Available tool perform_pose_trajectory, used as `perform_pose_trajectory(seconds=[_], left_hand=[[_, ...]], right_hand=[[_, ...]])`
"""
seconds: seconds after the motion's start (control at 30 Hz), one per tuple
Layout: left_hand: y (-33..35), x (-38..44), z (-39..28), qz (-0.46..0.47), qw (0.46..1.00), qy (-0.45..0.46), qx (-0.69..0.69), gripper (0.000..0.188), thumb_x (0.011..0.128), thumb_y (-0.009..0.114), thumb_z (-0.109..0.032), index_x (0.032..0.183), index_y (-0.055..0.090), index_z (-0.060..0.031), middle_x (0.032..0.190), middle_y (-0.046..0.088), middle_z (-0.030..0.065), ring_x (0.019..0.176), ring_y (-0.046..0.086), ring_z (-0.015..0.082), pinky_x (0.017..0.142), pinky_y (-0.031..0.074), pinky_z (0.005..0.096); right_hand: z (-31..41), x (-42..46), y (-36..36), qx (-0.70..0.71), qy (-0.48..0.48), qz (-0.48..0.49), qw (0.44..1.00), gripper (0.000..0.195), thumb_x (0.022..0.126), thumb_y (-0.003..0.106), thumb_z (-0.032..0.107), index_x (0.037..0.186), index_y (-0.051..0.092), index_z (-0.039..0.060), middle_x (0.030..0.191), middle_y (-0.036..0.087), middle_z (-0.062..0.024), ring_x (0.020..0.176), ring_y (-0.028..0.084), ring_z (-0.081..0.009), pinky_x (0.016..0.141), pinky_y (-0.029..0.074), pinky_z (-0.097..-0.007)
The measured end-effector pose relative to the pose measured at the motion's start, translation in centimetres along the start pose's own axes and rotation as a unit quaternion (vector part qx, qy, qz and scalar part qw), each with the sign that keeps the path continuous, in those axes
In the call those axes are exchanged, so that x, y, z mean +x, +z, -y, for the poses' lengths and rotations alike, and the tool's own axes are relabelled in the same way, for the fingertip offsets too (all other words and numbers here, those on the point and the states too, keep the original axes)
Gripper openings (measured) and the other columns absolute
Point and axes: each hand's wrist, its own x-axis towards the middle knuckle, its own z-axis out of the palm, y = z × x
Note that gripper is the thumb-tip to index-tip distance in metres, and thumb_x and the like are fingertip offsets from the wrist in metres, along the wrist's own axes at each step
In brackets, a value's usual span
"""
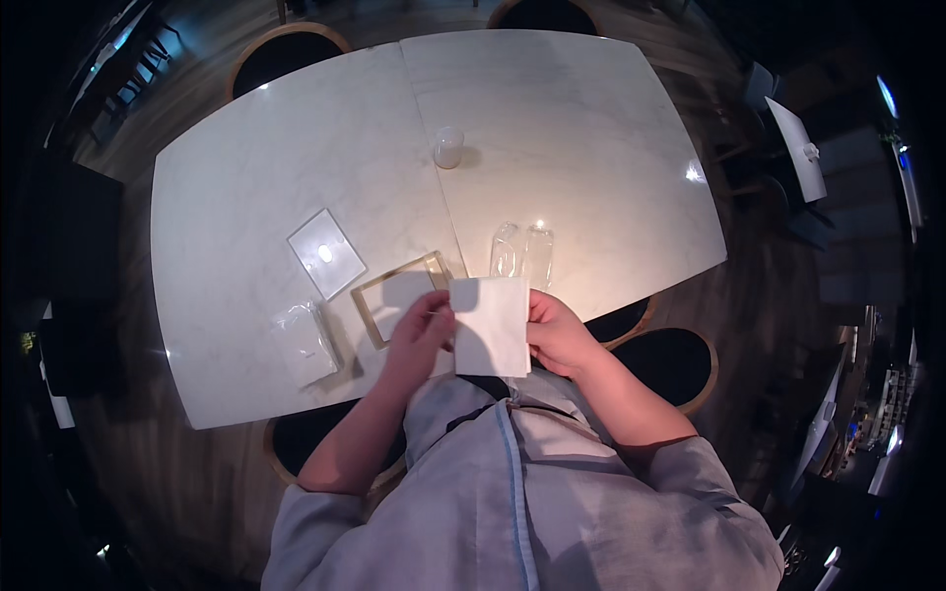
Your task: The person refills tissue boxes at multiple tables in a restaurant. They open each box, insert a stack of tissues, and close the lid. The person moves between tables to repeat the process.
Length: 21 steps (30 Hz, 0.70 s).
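Observation:
Before my body I hold a stack of folded white paper napkins (491, 336) above the table's near edge. My right hand (558, 336) grips its right side, the thumb near the top and the fingers behind. At the left side of the stack, the thumb and fingertips of my left hand (421, 332) pinch the edge. Just beyond my left hand lies an open rectangular tray (363, 306) with a gold-toned rim. A clear flat lid (327, 258) rests further left. Nearer me on that side is a plastic-wrapped white pack (303, 347).
Two clear plastic wrappers or containers (505, 251) lie side by side beyond the napkins. A whitish cup or jar (448, 146) stands near the seam of the pale marble-look table (576, 148). Round dark seats (661, 369) with wooden rims surround it.

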Motion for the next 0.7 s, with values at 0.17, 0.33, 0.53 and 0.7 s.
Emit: perform_pose_trajectory(seconds=[0.17, 0.33, 0.53, 0.7], left_hand=[[-5.7, 2.3, -0.3, -0.140, 0.750, 0.195, 0.616, 0.035, 0.088, 0.070, -0.014, 0.121, 0.061, -0.0120, 0.107, 0.066, 0.0106, 0.096, 0.066, 0.0298, 0.079, 0.055, 0.0417], [-5.6, 3.4, 0.3, -0.139, 0.730, 0.149, 0.652, 0.033, 0.086, 0.069, -0.013, 0.118, 0.059, -0.0132, 0.107, 0.064, 0.0101, 0.099, 0.065, 0.0324, 0.080, 0.055, 0.0442], [-5.3, 3.7, 0.3, -0.137, 0.752, 0.080, 0.640, 0.031, 0.090, 0.066, -0.018, 0.119, 0.056, -0.0122, 0.108, 0.065, 0.0095, 0.103, 0.065, 0.0321, 0.084, 0.054, 0.0462], [-5.6, 3.9, 0.3, -0.136, 0.748, 0.050, 0.647, 0.042, 0.091, 0.066, -0.020, 0.132, 0.055, -0.0154, 0.113, 0.066, 0.0097, 0.109, 0.064, 0.0306, 0.089, 0.052, 0.0453]], right_hand=[[0.3, -1.1, -2.3, 0.065, -0.033, -0.037, 0.997, 0.034, 0.095, 0.064, 0.001, 0.129, 0.059, 0.0003, 0.117, 0.070, -0.0094, 0.103, 0.071, -0.0186, 0.090, 0.059, -0.0331], [0.4, -1.1, -3.2, 0.062, -0.043, -0.071, 0.995, 0.033, 0.096, 0.066, 0.004, 0.128, 0.059, 0.0016, 0.115, 0.070, -0.0099, 0.099, 0.072, -0.0187, 0.087, 0.061, -0.0331], [0.7, -1.1, -3.2, 0.055, -0.049, -0.073, 0.995, 0.033, 0.096, 0.066, 0.004, 0.128, 0.059, 0.0018, 0.115, 0.071, -0.0093, 0.099, 0.072, -0.0181, 0.086, 0.061, -0.0326], [0.7, -1.2, -3.2, 0.047, -0.046, -0.073, 0.995, 0.032, 0.096, 0.066, 0.004, 0.128, 0.060, 0.0021, 0.114, 0.071, -0.0085, 0.098, 0.072, -0.0172, 0.084, 0.060, -0.0311]])
